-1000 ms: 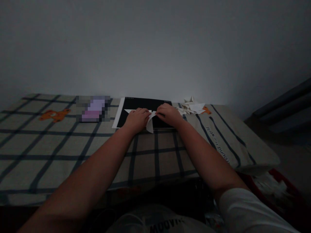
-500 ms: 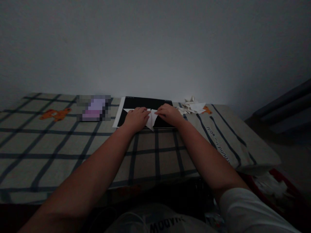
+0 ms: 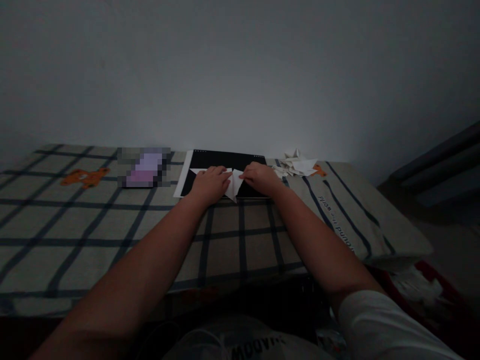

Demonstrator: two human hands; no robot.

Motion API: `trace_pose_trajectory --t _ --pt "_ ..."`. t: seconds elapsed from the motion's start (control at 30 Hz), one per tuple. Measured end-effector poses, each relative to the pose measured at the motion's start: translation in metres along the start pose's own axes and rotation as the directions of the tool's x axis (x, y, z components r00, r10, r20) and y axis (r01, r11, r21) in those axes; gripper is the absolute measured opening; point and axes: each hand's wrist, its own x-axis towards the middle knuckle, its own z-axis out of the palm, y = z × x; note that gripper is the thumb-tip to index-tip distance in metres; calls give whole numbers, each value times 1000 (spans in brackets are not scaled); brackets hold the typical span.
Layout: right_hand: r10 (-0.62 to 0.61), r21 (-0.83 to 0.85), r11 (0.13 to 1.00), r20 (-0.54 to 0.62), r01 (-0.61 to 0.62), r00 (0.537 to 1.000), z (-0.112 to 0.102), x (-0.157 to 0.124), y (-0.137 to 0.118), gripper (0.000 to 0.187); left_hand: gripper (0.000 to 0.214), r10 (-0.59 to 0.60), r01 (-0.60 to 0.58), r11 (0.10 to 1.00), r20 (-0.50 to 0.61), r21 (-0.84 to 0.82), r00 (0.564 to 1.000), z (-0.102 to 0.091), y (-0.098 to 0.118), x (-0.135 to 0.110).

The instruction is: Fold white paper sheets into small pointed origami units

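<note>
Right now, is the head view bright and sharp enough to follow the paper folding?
Head view: dim and underexposed overall, yet the white folded paper stands out on the black board between the left hand and right hand. Head view: a pixelated patch hides one thing on the checked cloth; edges bow from wide-angle distortion.

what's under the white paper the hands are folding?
The white paper lies on a black board with a white edge, which rests on the checked cloth. The left hand and right hand press on the paper and cover the board's middle.
</note>
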Motion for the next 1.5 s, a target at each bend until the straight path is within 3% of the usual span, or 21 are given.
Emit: trace_pose_trajectory --t 0.33,0.53,0.73,1.17,1.5 --pt "-18 -13 1000 22 18 1000 -2 -1 -1 23 43 -6 6 1000 -9 -5 1000 1 1 0" --pt "-46 67 996 -86 52 995 -3 -3 -2 24 42 -43 42 999 -47 -22 998 3 0 -1" --pt "-41 92 995 -106 51 993 2 -2 -2 22 40 -72 70 997 -41 -33 997 4 -1 0" --pt "-19 35 999 12 19 1000 -6 -2 -4 22 40 -92 91 995 -36 -37 995 2 0 0" --pt "-81 102 990 -119 93 990 -1 -4 -1 22 42 -91 88 995 -56 -54 994 6 -2 0"
